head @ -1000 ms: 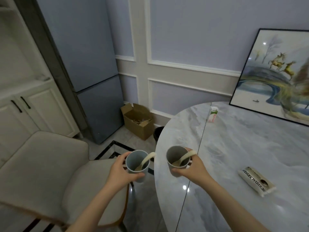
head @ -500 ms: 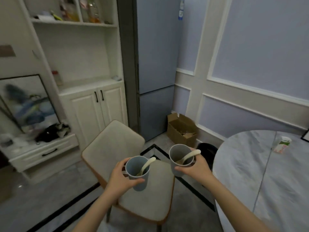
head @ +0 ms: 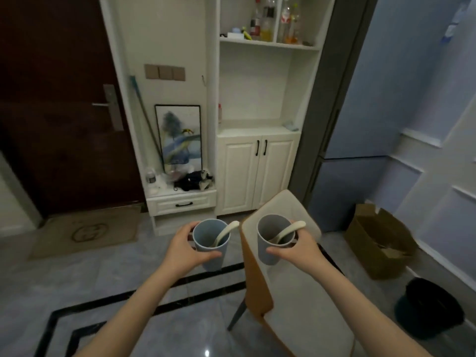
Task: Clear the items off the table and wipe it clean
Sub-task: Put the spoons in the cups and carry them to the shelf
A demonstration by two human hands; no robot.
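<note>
Blue cup (head: 211,243) is gripped by the left hand (head: 184,249), grey cup (head: 275,239) by the right hand (head: 298,249); each hand is wrapped around its cup. A cream spoon (head: 226,234) (head: 288,231) is carried in each. Both cups are held side by side, apart, above floor (head: 103,274) and chair (head: 296,292); a cabinet (head: 255,171) is seen beyond.
</note>
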